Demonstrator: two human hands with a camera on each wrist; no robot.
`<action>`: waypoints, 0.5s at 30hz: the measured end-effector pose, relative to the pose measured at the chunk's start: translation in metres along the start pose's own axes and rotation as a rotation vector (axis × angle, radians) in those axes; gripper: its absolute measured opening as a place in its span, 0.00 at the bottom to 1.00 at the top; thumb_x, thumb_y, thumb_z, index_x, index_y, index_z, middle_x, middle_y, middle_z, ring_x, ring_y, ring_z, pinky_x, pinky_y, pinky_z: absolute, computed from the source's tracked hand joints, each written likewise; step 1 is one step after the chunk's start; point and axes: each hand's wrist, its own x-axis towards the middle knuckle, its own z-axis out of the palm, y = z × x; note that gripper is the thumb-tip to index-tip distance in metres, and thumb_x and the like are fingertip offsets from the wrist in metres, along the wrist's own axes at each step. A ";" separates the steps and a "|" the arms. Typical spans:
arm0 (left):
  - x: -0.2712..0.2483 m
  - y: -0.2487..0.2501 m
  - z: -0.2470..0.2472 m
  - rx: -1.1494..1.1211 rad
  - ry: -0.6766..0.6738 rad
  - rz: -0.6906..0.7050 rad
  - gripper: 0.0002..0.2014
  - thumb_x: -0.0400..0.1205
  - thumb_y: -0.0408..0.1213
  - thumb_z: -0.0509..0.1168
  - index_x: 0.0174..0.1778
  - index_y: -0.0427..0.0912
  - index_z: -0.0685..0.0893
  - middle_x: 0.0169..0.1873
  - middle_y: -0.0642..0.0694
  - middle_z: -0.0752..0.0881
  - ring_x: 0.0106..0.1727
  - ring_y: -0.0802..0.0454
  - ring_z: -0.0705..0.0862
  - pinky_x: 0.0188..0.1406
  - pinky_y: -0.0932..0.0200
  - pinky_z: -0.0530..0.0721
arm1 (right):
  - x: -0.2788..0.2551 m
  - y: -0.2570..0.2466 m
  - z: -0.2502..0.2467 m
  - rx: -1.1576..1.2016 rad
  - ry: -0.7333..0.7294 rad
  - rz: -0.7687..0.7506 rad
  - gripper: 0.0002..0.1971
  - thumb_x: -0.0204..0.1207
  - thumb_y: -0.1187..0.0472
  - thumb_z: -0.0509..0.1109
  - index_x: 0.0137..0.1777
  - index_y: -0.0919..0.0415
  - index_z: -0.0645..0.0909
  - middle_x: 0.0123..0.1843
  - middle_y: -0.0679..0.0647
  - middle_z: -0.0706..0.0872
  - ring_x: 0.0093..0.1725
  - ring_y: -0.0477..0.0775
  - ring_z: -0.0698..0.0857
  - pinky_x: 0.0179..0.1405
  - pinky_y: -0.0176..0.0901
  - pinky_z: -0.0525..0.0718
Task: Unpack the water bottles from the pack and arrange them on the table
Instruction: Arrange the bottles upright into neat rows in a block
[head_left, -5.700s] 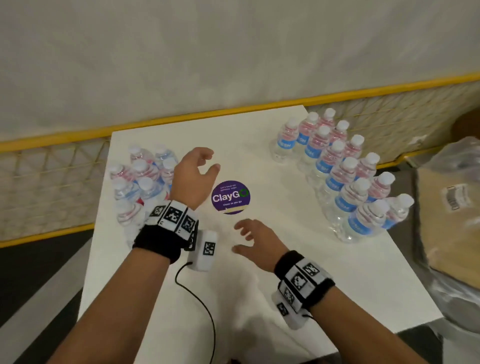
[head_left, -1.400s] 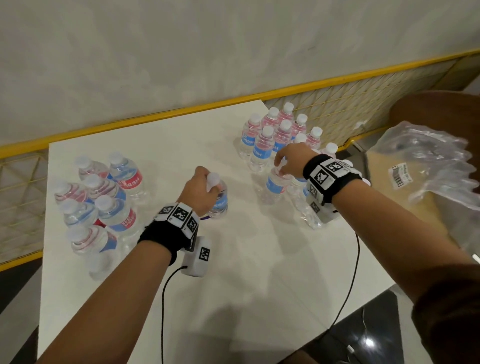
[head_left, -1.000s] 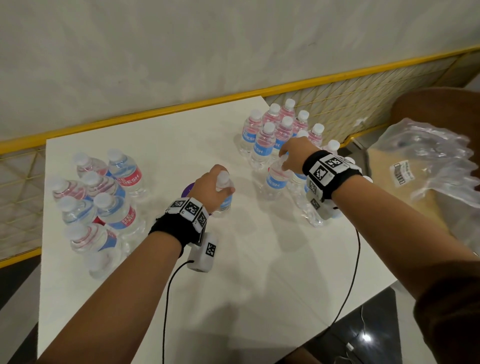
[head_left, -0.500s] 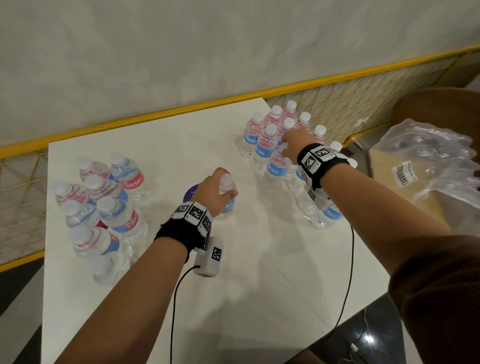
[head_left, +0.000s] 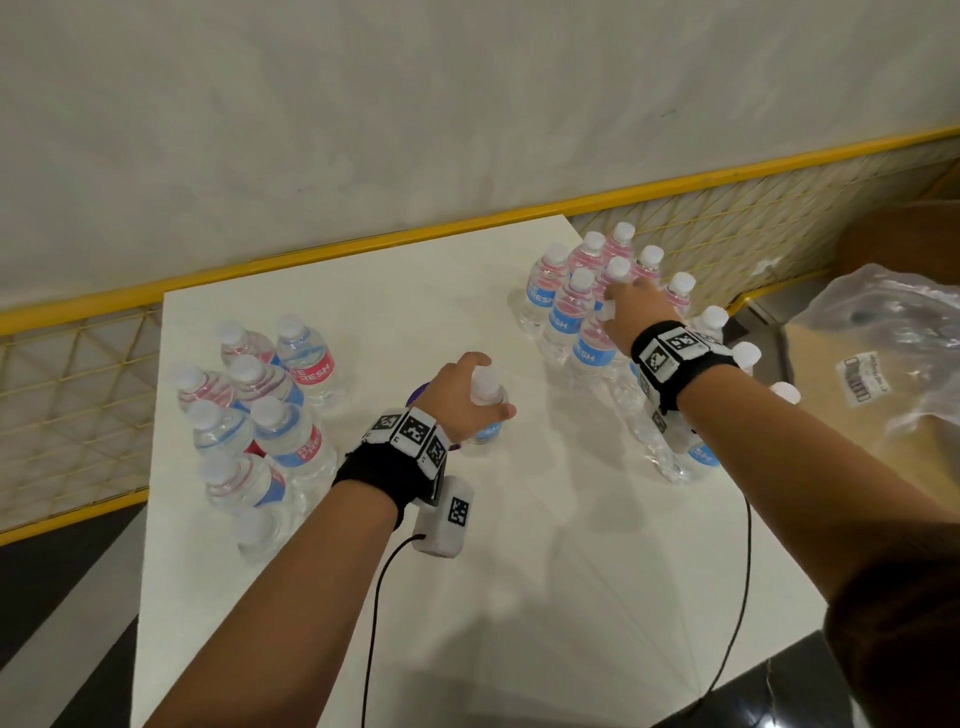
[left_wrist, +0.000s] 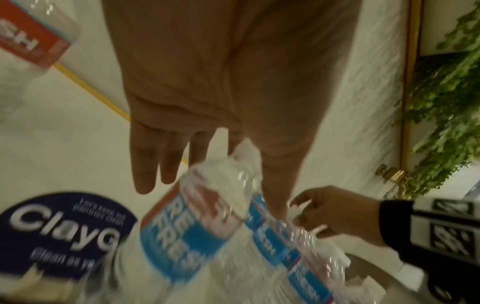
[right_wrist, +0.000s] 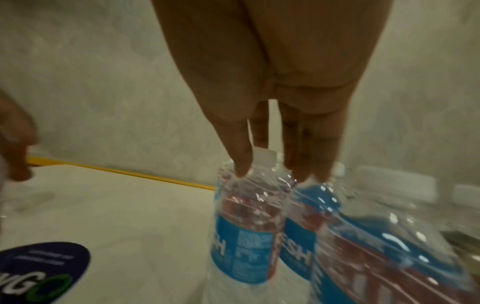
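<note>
Small clear water bottles with blue and red labels stand in two groups on the white table. My left hand grips one bottle by its neck near the table's middle; the left wrist view shows this bottle under my thumb and fingers. My right hand pinches the top of another bottle at the front of the right group. From the right wrist, thumb and fingers sit around the white cap of that bottle. The left group stands untouched.
A purple round sticker lies on the table beside the left hand's bottle. Crumpled clear pack wrap lies on a brown box off the table's right edge. A yellow mesh fence runs behind and left of the table.
My right hand has slid its bottle back against the right group. My left hand, still holding its bottle, has shifted a little right, partly covering the purple sticker.
</note>
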 end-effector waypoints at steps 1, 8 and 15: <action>0.000 0.001 -0.011 0.034 -0.002 -0.003 0.31 0.75 0.44 0.73 0.72 0.49 0.70 0.68 0.41 0.74 0.67 0.45 0.77 0.62 0.60 0.73 | -0.005 -0.003 0.001 -0.011 0.032 -0.006 0.22 0.79 0.63 0.63 0.72 0.61 0.71 0.70 0.65 0.72 0.69 0.68 0.73 0.65 0.58 0.78; 0.014 -0.020 -0.100 0.108 0.848 -0.177 0.17 0.78 0.29 0.59 0.63 0.42 0.80 0.71 0.37 0.71 0.73 0.37 0.69 0.68 0.52 0.70 | -0.064 -0.070 0.002 0.206 -0.100 -0.403 0.22 0.80 0.45 0.63 0.69 0.55 0.74 0.56 0.58 0.84 0.56 0.58 0.82 0.52 0.43 0.76; 0.022 -0.058 -0.126 0.363 0.530 -0.474 0.18 0.79 0.32 0.63 0.66 0.41 0.80 0.64 0.38 0.74 0.54 0.48 0.77 0.59 0.51 0.74 | -0.082 -0.088 0.024 0.120 -0.295 -0.474 0.22 0.77 0.48 0.68 0.68 0.54 0.74 0.58 0.59 0.82 0.58 0.60 0.81 0.53 0.48 0.78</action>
